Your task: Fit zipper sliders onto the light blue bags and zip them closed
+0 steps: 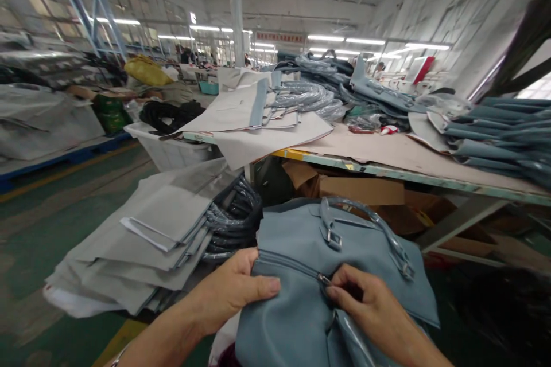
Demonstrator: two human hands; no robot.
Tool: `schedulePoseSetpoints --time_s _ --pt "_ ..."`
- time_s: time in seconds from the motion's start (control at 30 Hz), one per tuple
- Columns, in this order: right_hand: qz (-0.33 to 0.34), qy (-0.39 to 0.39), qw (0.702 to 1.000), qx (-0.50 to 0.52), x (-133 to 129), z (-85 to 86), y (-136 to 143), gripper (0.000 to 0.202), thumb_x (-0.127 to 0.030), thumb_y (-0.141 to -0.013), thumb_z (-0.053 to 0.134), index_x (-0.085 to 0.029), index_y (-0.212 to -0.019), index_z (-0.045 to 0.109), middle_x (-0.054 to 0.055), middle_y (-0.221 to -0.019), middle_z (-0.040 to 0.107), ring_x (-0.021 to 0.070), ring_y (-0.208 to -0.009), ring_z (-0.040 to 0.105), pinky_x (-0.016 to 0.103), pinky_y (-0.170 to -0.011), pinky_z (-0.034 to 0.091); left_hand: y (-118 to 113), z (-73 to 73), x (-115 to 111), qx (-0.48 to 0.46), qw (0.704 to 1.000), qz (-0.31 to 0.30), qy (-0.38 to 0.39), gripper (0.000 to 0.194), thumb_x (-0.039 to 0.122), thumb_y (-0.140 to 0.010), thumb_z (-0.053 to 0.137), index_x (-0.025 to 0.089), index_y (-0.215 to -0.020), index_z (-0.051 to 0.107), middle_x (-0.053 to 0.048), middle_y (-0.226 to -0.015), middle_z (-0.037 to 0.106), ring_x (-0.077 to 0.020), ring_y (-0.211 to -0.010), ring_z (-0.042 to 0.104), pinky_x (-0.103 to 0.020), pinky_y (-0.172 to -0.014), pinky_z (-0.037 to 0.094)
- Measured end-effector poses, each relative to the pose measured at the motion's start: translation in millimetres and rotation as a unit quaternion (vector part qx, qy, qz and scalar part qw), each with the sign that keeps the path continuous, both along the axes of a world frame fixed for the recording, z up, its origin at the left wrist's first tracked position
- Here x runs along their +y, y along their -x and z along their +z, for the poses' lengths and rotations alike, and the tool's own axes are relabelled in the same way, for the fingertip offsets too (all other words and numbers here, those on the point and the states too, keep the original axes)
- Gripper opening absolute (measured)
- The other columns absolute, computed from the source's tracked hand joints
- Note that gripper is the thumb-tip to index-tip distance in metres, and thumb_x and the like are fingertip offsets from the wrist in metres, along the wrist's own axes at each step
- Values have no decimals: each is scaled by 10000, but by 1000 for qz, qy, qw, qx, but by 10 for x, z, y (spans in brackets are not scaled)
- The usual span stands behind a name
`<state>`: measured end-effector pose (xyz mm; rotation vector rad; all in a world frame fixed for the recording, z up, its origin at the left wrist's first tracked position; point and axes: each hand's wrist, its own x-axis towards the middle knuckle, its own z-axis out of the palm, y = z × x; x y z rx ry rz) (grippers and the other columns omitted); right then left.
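Right hand (370, 293) pinches the metal pull (322, 279) on the zipper (293, 262) of the blue bag (297, 303), which lies in front of the person, before the worktop (365, 152). Left hand (244, 285) grasps the bag's left edge. Perhaps the soft material could fold into the zipper and jam it, if this hand lets the edge slacken. The left fingers are hidden under the bag, whose near end is cut off; far plastic-wrapped pieces (307, 94) are hard to distinguish.
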<state>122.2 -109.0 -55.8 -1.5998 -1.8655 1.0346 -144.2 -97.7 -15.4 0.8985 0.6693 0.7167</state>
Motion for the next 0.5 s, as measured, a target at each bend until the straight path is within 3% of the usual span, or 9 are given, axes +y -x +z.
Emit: schedulePoseSetpoints --time_s 0.23,0.37,0.5 --pt "-5 2 999 34 -48 -43 -26 466 -590 -909 478 -183 -810 680 34 -784 623 211 -774 570 299 -703 418 -6 -8 19 20 1000 1 1 466 350 -695 892 165 -1098 747 -51 -894 771 -144 -786 700 -217 -766 555" --pt "-41 -10 998 40 -30 -45 -31 487 -601 -900 462 -172 -746 633 19 -708 548 189 -709 516 286 -655 384 -24 -4 38 17 1000 -6 13 534 365 -663 908 160 -1121 722 -60 -903 764 -188 -855 714 -262 -817 565" --pt "-46 -34 998 37 -23 33 30 452 -549 -923 429 -175 -696 546 -3 -660 486 160 -662 464 273 -619 335 -85 52 112 118 986 89 77 536 472 -562 946 147 -918 713 -27 -727 730 -181 -692 693 -253 -660 579"
